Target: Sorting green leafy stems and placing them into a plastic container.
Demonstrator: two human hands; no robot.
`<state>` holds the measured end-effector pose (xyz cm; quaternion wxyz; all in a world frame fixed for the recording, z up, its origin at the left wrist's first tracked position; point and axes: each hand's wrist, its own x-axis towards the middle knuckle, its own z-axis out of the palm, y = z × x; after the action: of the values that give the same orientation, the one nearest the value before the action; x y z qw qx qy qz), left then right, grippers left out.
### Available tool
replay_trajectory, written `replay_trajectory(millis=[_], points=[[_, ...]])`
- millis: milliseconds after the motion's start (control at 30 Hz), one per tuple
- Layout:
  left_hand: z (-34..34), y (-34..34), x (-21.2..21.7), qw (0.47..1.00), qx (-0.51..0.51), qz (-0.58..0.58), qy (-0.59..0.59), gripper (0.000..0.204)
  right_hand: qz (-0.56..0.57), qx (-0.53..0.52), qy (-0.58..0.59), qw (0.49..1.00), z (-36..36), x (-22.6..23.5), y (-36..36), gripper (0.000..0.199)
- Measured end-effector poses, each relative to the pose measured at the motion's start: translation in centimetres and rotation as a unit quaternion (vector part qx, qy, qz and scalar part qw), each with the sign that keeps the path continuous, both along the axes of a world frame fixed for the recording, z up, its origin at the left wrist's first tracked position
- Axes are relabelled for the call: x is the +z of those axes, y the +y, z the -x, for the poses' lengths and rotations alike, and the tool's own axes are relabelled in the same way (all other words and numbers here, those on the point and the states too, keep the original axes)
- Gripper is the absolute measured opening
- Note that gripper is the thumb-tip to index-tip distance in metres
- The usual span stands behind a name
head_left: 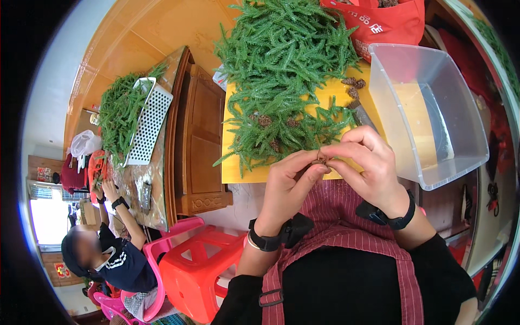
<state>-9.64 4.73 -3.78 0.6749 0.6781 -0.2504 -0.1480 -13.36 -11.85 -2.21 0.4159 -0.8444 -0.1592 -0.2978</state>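
My left hand (293,183) and my right hand (369,167) meet at the near edge of the yellow table (234,168). Both pinch what looks like a small brown pine cone (322,161), mostly hidden by the fingertips. A thin dark strand seems to loop up from it beside the right fingers. Just beyond my hands lies a green artificial pine branch (295,138) with several pine cones (265,121) among its needles. More loose pine cones (353,93) rest to the right of it, near a grey flat strip (367,116).
A large heap of green sprigs (281,46) covers the table's far part. To the right stands a clear plastic bin (382,124), with a red bag (387,24) behind it. At left, a person (122,260) works by a white perforated basket (151,124); a red stool (197,273) stands between us.
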Motion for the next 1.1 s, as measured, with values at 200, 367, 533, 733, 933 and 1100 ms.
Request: replay_trajectory(millis=[200,367,533,733,933,1100], points=[[0.2,-0.3,0.1,1.0,-0.001,-0.007,-0.006,0.018,-0.067,0.063,0.066,0.994,-0.1,0.0,-0.1,0.013],[0.4,-0.1,0.2,0.997,-0.018,0.013,0.068,0.017,-0.341,0.091,0.181,0.918,0.1,-0.2,-0.9,0.01],[0.8,-0.6,0.5,0.992,-0.038,0.027,0.114,0.024,-0.201,-0.102,0.084,0.971,-1.9,-0.2,-1.2,0.012],[0.9,-0.7,0.6,0.989,-0.057,0.047,0.129,0.028,-0.29,0.084,0.263,0.917,-0.7,-1.1,-3.0,0.018],[0.9,-0.9,0.9,0.988,-0.06,0.033,0.14,0.026,-0.377,0.09,0.197,0.901,-1.5,-1.3,-1.9,0.014],[0.8,-0.6,0.9,0.986,-0.088,0.045,0.132,0.025,-0.402,0.244,0.291,0.833,-1.1,-0.9,-2.4,0.014]])
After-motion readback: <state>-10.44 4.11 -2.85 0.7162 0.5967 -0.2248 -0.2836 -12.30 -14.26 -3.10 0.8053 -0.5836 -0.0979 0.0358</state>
